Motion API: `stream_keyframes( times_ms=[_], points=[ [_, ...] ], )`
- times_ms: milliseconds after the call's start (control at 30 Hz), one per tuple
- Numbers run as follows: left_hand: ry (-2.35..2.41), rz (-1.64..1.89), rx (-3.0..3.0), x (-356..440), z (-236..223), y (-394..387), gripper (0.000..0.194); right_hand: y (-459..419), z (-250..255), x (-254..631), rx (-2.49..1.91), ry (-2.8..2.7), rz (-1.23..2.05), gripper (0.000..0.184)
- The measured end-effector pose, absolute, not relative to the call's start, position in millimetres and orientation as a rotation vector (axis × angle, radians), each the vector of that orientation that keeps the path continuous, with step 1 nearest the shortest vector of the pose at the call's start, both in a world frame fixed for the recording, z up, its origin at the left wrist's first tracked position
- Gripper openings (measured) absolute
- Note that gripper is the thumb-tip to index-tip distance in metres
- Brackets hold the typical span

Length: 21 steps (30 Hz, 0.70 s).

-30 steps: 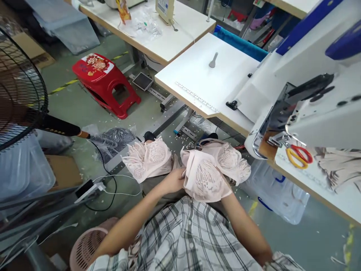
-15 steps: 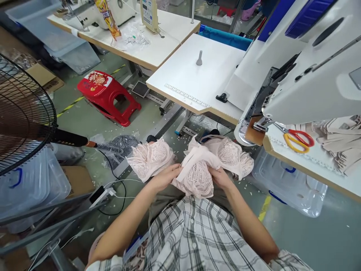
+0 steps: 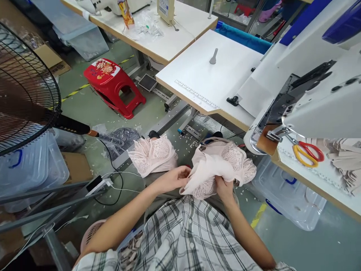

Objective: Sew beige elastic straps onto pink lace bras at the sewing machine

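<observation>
Imo the trick is keeping the left hand (image 3: 175,178) light and the pale lace garment (image 3: 207,170) slack above the lap (image 3: 172,194), while the right hand (image 3: 225,188) is steadying it. Left fingers are curving at its edge, slightly parted, can't tell if they're pinching; right fingers are pinching the other side, tips hidden.

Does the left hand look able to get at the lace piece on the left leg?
Probably yes: the lace piece lies close beside the left hand, nothing visible between, though that hand is at the held garment.
</observation>
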State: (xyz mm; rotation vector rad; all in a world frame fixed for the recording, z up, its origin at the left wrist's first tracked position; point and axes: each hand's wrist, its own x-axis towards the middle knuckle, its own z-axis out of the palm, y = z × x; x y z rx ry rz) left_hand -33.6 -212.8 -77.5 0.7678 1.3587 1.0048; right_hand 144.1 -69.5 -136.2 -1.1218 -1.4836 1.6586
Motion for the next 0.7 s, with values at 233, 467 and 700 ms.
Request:
stream_keyframes(
  times_ms=[233, 467, 700],
  points=[
    [1.754, 0.852, 1.114, -19, -104, -198, 0.028, -90, -137, 122, -1.237, -1.457, 1.532, 0.04],
    [2.182, 0.549, 1.159, -50, -90, -207, 0.027, -39, -127, 153, -1.154, -1.973, 1.983, 0.039],
    [2.229, 0.223, 1.536, -51, -42, -188, 0.021, -50, -55, 115, -0.267, -2.465, 0.859, 0.059]
  ],
)
